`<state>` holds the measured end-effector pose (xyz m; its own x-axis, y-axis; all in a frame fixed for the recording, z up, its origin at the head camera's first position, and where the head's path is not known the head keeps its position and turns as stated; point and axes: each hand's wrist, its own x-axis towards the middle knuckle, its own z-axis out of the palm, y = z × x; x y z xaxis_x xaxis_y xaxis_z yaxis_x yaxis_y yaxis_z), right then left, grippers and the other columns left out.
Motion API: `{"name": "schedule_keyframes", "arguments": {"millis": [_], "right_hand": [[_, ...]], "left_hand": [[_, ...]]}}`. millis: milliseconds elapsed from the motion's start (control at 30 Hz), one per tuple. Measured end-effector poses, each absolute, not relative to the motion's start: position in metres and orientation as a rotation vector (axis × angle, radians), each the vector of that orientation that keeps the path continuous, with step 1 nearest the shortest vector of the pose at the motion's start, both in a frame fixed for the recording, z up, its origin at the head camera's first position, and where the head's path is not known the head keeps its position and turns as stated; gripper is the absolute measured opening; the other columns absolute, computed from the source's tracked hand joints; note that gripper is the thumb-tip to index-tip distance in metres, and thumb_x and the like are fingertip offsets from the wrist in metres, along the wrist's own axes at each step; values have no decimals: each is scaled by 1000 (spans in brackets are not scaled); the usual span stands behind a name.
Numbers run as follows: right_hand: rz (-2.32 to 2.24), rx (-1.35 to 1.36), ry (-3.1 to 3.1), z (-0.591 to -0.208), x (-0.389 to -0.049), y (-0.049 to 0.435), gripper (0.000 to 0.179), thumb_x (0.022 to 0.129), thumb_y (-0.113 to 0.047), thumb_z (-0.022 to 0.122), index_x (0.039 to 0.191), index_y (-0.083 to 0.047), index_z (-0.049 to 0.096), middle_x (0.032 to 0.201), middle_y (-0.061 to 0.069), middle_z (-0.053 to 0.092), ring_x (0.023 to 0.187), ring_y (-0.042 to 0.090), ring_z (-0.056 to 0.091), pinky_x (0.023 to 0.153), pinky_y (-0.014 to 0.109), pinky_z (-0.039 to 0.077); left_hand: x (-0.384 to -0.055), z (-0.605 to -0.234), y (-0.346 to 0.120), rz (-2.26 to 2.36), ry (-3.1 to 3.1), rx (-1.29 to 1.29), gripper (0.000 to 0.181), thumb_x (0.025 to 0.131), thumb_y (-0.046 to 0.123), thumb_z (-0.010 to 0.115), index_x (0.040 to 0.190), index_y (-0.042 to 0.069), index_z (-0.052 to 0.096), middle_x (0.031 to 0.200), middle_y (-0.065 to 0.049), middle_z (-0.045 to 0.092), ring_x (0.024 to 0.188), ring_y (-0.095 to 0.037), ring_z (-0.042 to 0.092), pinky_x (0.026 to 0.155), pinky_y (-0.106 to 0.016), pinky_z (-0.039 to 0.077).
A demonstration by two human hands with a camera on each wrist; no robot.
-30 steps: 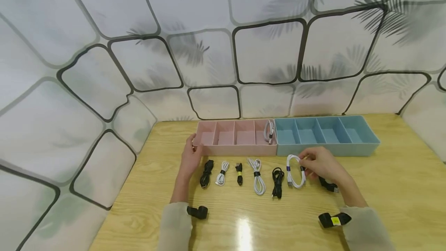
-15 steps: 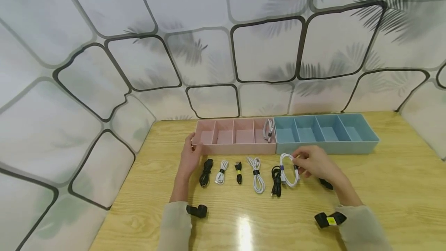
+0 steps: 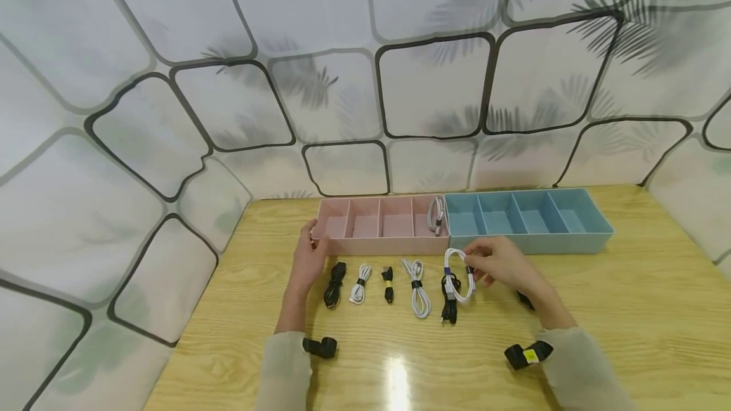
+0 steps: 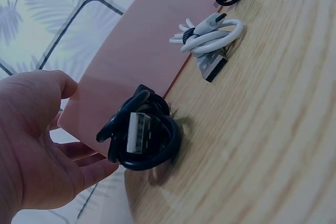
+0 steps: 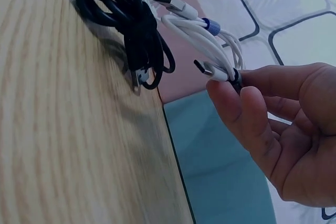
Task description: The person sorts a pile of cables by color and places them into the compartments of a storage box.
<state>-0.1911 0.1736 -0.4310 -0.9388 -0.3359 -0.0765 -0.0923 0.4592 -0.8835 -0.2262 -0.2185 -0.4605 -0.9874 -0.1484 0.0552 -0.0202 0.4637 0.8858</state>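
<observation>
My right hand (image 3: pixel 502 265) pinches a coiled white USB cable (image 5: pixel 202 38) by its black tie; a blue tie wraps its other side. This coil hangs upright in front of the boxes and overlaps a coiled black cable (image 3: pixel 450 311) in the head view. With my left hand (image 3: pixel 308 263) I hold the left end of the pink divided box (image 3: pixel 388 247), thumb and fingers spread around its corner. Close to that hand lies a bundled black USB cable (image 4: pixel 152 145). The blue divided box (image 3: pixel 525 245) adjoins the pink one on the right.
A row of tied cables runs along the table before the boxes: a small white cable (image 3: pixel 360 284), a short black cable with a yellow band (image 3: pixel 388 285) and a larger white cable (image 3: pixel 419 297). A light grey cable (image 3: pixel 432 215) stands in the pink box's rightmost compartment.
My right hand has moved left with the white cable, from beside the black coil to over it. My left hand stays at the pink box's end.
</observation>
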Motion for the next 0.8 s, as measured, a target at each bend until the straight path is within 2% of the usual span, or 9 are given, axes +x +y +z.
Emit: {"name": "schedule_keyframes", "arguments": {"millis": [267,400,533,800], "right_hand": [[-1463,-371,2454,-426,-200,158,28,97,-10,61,116,10,65,83,11,70,68,24,68,54,36,57],[-1524,-372,2422,-430,-205,152,29,97,-10,62,116,10,65,83,12,70,69,29,69,55,41,58],[-1579,-367,2389,-433,-208,145,30,97,-12,63,117,11,64,85,14,70,67,27,69,56,44,58],[-1636,-350,2415,-435,-216,129,30,97,-10,63,117,12,64,82,14,70,63,22,68,56,40,58]], "left_hand": [[-225,-461,-219,-1569,-2576,144,55,103,22,48,154,9,31,133,-23,53,109,-30,54,89,-44,46],[-227,-461,-219,-1567,-2566,129,55,102,20,49,153,8,32,134,-23,52,108,-30,54,89,-44,45],[-227,-461,-219,-1551,-2565,123,54,102,18,49,152,7,33,132,-23,53,106,-31,54,88,-43,45],[-227,-463,-220,-1550,-2555,139,54,101,19,49,152,8,35,126,-21,55,104,-29,55,85,-39,45]]}}
